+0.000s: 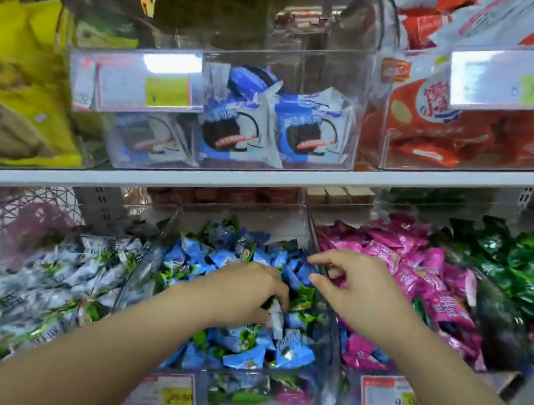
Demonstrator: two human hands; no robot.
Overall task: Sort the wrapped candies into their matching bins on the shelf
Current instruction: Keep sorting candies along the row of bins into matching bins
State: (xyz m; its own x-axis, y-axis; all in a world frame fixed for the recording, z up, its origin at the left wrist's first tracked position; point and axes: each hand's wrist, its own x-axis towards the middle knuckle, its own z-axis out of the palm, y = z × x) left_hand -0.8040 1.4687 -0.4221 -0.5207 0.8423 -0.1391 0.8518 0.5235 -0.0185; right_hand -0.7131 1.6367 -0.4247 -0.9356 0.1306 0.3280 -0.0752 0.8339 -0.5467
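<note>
Head view, lower centre: left hand (245,291) fingers pinch a white wrapped candy (275,320) amid blue wrapped candies (245,358) in the clear plastic bin (333,361), right hand (360,287) fingers loosely spread, empty; slick wrapper may slip, falling back among blues.
</note>
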